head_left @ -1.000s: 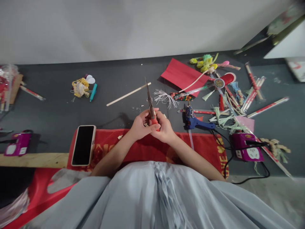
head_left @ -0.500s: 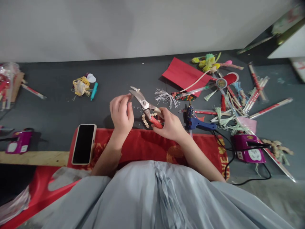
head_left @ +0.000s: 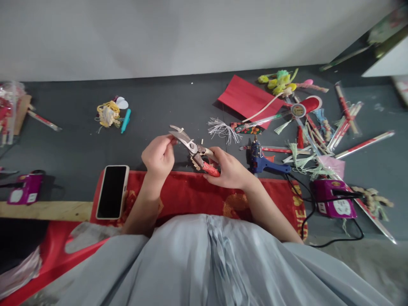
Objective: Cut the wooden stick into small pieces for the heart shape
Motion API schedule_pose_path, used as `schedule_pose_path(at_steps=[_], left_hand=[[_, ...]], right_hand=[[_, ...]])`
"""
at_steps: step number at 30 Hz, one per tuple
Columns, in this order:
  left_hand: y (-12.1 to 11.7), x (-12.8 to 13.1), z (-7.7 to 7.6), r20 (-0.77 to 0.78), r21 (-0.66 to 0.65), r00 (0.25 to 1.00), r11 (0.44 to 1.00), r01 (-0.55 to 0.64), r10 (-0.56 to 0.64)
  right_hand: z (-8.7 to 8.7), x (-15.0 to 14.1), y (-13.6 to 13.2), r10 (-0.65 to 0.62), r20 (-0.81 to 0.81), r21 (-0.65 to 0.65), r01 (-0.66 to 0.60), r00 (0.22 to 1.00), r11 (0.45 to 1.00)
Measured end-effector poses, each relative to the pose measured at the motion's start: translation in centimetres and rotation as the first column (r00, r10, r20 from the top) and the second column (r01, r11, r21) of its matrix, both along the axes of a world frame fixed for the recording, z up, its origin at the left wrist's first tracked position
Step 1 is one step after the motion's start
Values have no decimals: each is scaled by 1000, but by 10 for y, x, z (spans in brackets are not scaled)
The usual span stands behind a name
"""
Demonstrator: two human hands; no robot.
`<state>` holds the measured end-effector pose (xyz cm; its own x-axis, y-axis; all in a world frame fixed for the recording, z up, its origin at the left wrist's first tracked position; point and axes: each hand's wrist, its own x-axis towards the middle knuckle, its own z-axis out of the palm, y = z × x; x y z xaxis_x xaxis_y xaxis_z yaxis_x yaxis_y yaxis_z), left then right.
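Observation:
My right hand is wrapped round the handles of a pair of pruning shears, one of them red. The shears point up and left, their blades parted a little. A short pale piece shows at the blades. Close to the blade tips, my left hand is closed in a pinch; what its fingers hold is hidden. Beneath the shears lies a beaded-looking tan strip, mostly covered.
A white-framed phone lies on the red cloth. To the right are a blue glue gun, red paper, a thread spool and a purple box with a cord. Yellow yarn and a teal pen lie left.
My left hand has shifted slightly left and down. The shears have followed, their blade tips now lower and further left. My right hand keeps its grip on them.

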<state>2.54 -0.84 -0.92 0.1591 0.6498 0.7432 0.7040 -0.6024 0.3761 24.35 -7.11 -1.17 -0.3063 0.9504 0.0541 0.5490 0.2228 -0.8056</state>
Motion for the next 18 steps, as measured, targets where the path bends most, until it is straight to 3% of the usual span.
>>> schedule_pose_path(at_steps=[10,18], left_hand=[[1,-4,11,100,-132,975,969,211,-199],[1,-4,13,100,-200,976,957,211,-194]], right_hand=[[-3,6,1,14,-14,7,-14,1000,1000],[-4,6,3,18,4,33,-19,1000,999]])
